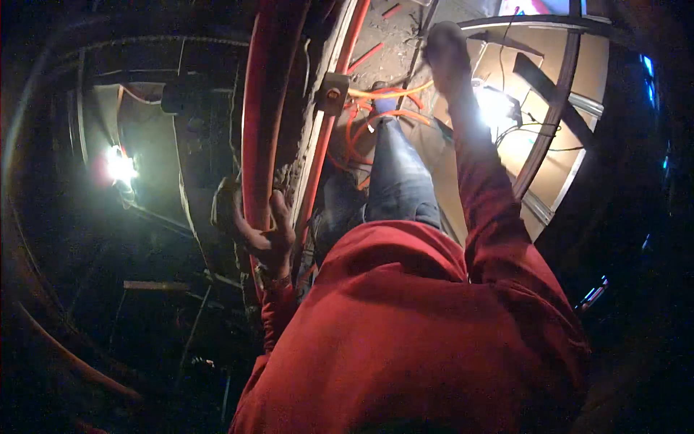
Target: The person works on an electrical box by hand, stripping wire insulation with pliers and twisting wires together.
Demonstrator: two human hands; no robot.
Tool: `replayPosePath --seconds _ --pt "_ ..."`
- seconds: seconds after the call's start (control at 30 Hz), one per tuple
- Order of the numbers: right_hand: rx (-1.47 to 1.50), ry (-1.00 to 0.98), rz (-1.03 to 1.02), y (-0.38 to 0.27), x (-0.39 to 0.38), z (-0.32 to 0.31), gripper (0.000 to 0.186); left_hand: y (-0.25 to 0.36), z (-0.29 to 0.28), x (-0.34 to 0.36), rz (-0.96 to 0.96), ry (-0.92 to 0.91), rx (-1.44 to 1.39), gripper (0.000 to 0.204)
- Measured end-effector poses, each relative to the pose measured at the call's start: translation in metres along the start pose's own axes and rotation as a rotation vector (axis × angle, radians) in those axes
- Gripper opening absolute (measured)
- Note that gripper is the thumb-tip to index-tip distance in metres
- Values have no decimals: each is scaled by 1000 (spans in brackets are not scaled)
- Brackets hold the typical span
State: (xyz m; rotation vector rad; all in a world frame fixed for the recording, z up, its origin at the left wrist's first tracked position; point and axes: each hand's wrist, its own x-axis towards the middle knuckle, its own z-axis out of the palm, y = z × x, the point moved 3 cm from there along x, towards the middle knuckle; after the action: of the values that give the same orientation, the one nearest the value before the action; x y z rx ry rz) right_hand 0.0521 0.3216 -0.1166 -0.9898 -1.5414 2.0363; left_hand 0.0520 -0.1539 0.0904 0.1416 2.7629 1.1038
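Observation:
My left hand (269, 240) is wrapped around a thick red pipe (262, 123) that runs upright along my left side. Its thumb and fingers show on both sides of the pipe. My right arm reaches far forward, and my right hand (446, 52) is a dark blur, its fingers not readable. Whether it holds anything is hidden. Close to that wrist passes an orange cable (394, 93), which loops over the floor by my feet. A metal bracket (332, 94) with a bolt is fixed on the rail beside the pipe.
A bright work lamp (499, 108) glares at the right by light panels (587, 69) and dark curved metal bars (561, 94). Another lamp (121, 168) shines in the dark space at left. Short red pieces (366, 58) lie on the dusty floor ahead.

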Motion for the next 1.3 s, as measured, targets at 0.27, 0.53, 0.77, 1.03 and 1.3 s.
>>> replayPosePath --seconds 0.27,0.53,0.77,1.03,1.3 --pt "-514 -361 63 -26 -207 48 45 45 84 -16 274 -441 -344 41" --pt "-651 -542 -123 -53 -239 63 43 47 151 9 -118 -677 -668 31" --pt "-324 -333 37 -9 -234 55 48 35 150 14 -290 -590 -810 26" --pt "-29 -249 271 4 -257 67 39 35 175 13 -215 -608 -646 23" --pt "37 -291 297 20 -254 50 28 42 179 14 -250 -635 -398 21"
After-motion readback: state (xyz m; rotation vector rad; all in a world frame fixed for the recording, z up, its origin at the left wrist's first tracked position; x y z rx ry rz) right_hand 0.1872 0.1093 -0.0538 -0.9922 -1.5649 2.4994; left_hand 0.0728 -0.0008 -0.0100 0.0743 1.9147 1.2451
